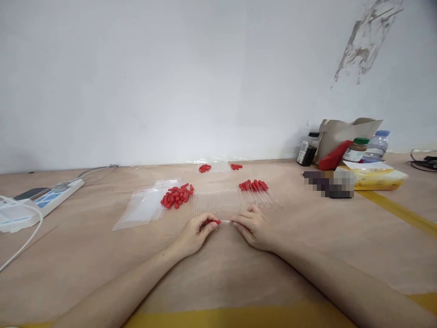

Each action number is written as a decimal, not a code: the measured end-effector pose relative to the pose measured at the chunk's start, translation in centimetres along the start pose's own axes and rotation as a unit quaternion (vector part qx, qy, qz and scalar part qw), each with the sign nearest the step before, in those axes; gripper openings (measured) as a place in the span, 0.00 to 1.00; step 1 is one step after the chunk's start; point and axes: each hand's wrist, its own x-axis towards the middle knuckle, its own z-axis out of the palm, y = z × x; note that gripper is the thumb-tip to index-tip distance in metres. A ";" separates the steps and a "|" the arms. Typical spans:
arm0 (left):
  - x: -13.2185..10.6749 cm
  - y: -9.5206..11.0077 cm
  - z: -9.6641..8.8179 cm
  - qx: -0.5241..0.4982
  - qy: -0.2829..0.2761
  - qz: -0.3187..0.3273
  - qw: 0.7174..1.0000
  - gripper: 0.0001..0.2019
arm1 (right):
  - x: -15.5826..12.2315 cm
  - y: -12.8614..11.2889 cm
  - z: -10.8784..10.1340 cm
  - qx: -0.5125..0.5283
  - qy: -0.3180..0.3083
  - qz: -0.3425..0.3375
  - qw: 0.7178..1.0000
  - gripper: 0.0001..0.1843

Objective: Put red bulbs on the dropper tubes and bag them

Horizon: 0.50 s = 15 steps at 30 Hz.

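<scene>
Between the thumb and fingers of my left hand (197,233) is a red rubber dropper bulb (218,222). My right hand (254,228) pinches the thin glass dropper tube (226,221), whose left end meets the bulb; how far it sits inside I cannot tell. Just beyond my hands lies a row of bare glass tubes (216,200). A pile of loose red bulbs (176,197) rests left of that row. To its right are several droppers (260,191) with red bulbs on their tubes, laid side by side.
Clear plastic bags (138,209) lie left of the bulb pile. Near the wall, another bag (219,167) has two small groups of red bulbs. A white power strip (51,205) with cables is at far left. Bottles, a paper bag (336,136) and a yellow tissue box (378,180) stand at right.
</scene>
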 end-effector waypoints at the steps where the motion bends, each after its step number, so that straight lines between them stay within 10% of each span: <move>1: 0.0 -0.1 0.0 0.009 0.005 0.005 1.000 0.08 | 0.0 0.0 0.1 0.003 0.000 -0.001 1.000 0.13; 15: 0.3 -0.6 0.2 0.045 -0.005 0.044 0.998 0.08 | 0.3 0.4 0.1 -0.056 -0.030 -0.017 0.998 0.13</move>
